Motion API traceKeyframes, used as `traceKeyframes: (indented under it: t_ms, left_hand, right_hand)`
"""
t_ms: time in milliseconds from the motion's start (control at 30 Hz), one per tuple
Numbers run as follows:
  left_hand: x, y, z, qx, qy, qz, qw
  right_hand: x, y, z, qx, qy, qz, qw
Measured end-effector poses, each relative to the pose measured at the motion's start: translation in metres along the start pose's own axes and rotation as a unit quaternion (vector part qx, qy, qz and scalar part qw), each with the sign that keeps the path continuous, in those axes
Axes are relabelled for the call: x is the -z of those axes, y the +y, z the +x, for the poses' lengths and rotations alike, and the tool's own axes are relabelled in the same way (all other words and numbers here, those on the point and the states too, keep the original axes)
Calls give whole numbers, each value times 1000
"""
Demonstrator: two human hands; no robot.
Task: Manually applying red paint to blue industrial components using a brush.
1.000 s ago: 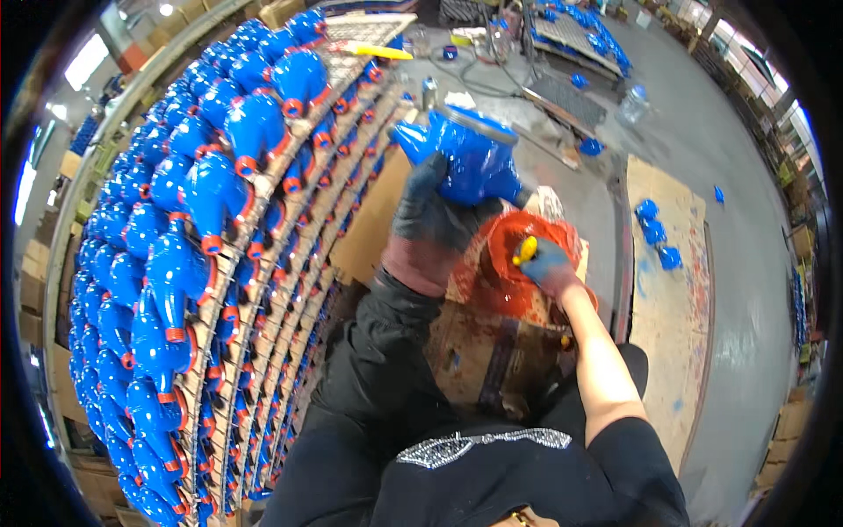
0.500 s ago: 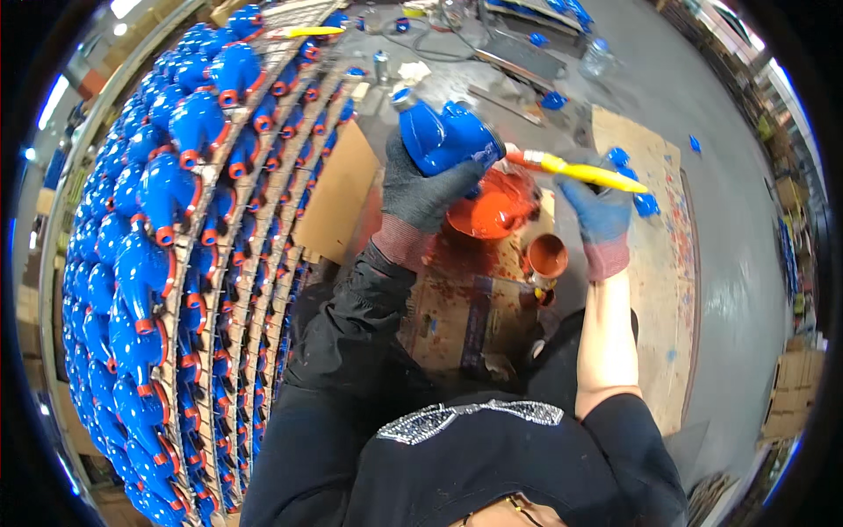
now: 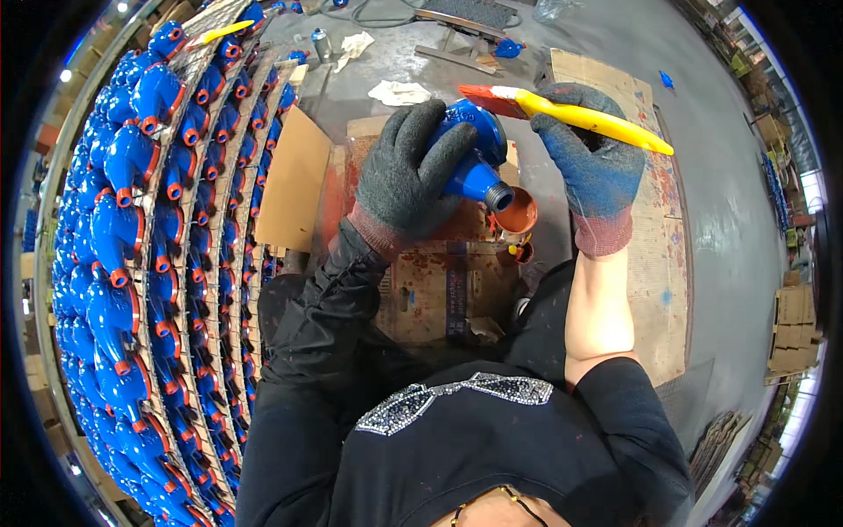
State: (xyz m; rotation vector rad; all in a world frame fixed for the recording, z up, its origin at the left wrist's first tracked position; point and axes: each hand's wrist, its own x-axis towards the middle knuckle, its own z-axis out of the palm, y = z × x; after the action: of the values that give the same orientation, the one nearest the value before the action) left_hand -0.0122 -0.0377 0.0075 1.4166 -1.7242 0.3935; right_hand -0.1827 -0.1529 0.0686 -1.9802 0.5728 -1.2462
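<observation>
My left hand, in a dark grey work glove, grips a glossy blue casting, a pipe-like fitting with a threaded end that points down and to the right. In my right hand, also gloved and smeared with blue, is a paintbrush with a yellow handle. Its red-coated bristles point left, close above the casting's round flange; whether they touch I cannot tell. Below the casting stands a small cup of red paint. The larger red paint container behind it is mostly hidden by my left hand and the casting.
At my left a tall stacked rack carries many blue castings with red rims. A second yellow-handled brush lies on its top. Paint-spotted cardboard covers the floor ahead, with another sheet at right. A spray can and white rags lie beyond.
The casting has been turned, so its threaded end now points down and right. The brush has moved left and up to the casting's flange. My view has shifted slightly.
</observation>
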Motion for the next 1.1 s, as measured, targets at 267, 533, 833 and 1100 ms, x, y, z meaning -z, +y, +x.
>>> traceKeyframes:
  t_ms: [267,533,833,1100]
  left_hand:
    - [0,0,1,124,74,-29,989]
    - [23,-5,6,432,124,-630,633]
    - [28,-16,-16,414,126,-857,279]
    - [40,0,-9,419,159,-868,213]
  right_hand:
    - [-3,-7,-5,5,32,36,999]
    - [-13,-11,-13,1,35,45,998]
    - [-21,15,-9,33,-21,231,972]
    - [-28,57,-12,-78,3,436,896]
